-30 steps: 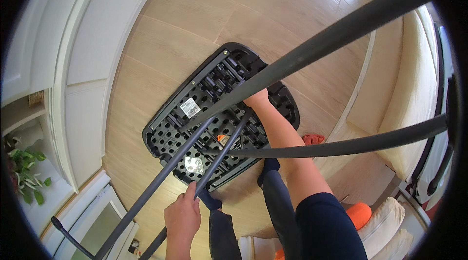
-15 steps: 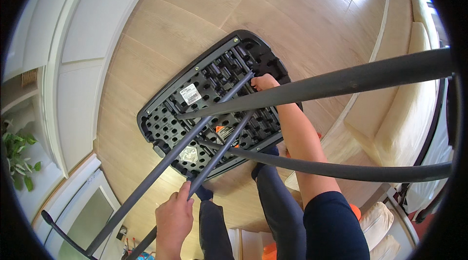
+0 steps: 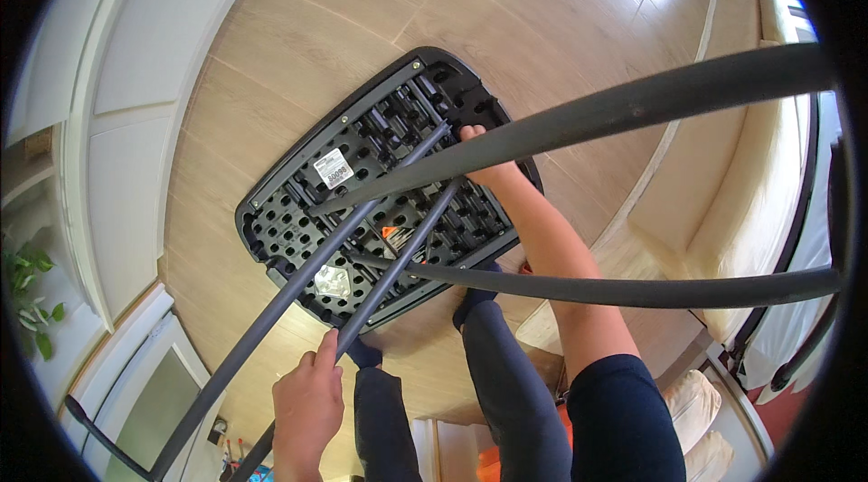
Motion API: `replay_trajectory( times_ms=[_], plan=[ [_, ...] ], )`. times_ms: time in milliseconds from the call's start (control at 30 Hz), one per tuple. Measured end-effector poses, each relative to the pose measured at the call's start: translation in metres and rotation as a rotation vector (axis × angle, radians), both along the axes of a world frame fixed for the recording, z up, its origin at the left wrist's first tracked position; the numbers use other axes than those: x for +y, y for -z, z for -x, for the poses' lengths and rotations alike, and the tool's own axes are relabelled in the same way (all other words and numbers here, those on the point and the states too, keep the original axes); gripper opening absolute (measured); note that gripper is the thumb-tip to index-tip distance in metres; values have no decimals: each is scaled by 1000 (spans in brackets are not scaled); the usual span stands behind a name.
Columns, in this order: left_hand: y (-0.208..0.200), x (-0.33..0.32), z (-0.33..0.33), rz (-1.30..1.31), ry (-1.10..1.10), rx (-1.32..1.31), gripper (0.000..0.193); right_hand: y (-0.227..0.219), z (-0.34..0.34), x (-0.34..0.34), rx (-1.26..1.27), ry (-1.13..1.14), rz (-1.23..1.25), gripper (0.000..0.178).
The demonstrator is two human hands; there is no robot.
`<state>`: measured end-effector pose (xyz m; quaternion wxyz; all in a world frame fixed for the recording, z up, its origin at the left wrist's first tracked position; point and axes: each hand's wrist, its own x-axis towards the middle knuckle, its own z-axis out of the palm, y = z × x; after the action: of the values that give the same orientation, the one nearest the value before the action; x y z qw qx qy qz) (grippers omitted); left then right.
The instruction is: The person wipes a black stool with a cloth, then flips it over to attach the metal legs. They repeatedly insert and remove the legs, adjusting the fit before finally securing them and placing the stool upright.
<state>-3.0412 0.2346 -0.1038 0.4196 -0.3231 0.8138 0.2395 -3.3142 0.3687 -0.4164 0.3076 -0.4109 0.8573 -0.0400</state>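
Head view: a black, perforated plastic panel [image 3: 375,143] lies on pale wood-look floor planks [image 3: 298,39] between white cabinets [image 3: 131,156] and a cream upholstered sofa [image 3: 743,184].
Over its ribbed face, the left hand [image 3: 309,401] curls around a smooth, round dark-grey tube [image 3: 391,276]; a thick curved tube [image 3: 633,118] partly hides the right hand [image 3: 495,174], whose grip I cannot tell.

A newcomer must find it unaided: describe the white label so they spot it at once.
On the tan floor lies a black panel full of holes. Near the middle of its upper-left edge sits the white label, flat with dark print, unlike the shiny packet lower down.
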Motion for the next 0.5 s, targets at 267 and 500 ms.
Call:
replay_trajectory(
  times_ms=[267, 500],
  plan=[
    [5, -2, 1, -14, 30, 27, 48, 29, 0, 4, 19, -2, 23, 28],
    [-1, -4, -4, 19, 15, 163, 38, 50, 5, 17, -58, 36, 167, 26]
  ],
)
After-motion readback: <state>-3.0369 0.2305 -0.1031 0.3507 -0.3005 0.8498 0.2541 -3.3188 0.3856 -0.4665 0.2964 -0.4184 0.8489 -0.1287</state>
